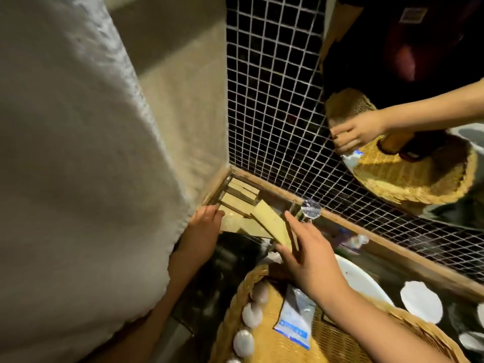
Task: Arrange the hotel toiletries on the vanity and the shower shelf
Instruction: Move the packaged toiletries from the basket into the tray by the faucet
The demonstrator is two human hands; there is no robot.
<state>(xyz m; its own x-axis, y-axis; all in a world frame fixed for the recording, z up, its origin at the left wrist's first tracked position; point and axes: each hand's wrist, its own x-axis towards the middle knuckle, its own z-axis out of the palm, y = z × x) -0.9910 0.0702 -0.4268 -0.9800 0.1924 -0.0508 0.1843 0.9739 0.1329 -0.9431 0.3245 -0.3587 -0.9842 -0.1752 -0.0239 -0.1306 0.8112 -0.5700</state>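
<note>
A small metal rack (237, 191) stands in the vanity's corner with flat yellow packets in it. My right hand (310, 254) pinches one yellow packet (271, 224) between thumb and fingers, tilted over the rack's front. My left hand (203, 233) reaches in from the left. Its fingertips touch the rack's front bar, and I cannot tell whether they grip it. Below my right wrist is a wicker basket (235, 305). It holds a blue and white sachet (296, 319) and several white rounded pieces (251, 315) along its left rim.
A pale cloth (78, 179) hangs close on the left. Dark mosaic wall (272, 100) is behind the rack, with a clear knob (311, 207) at its foot. A mirror (392, 74) reflects a hand and basket. A white basin (362, 282) and white round pads (421, 301) lie at right.
</note>
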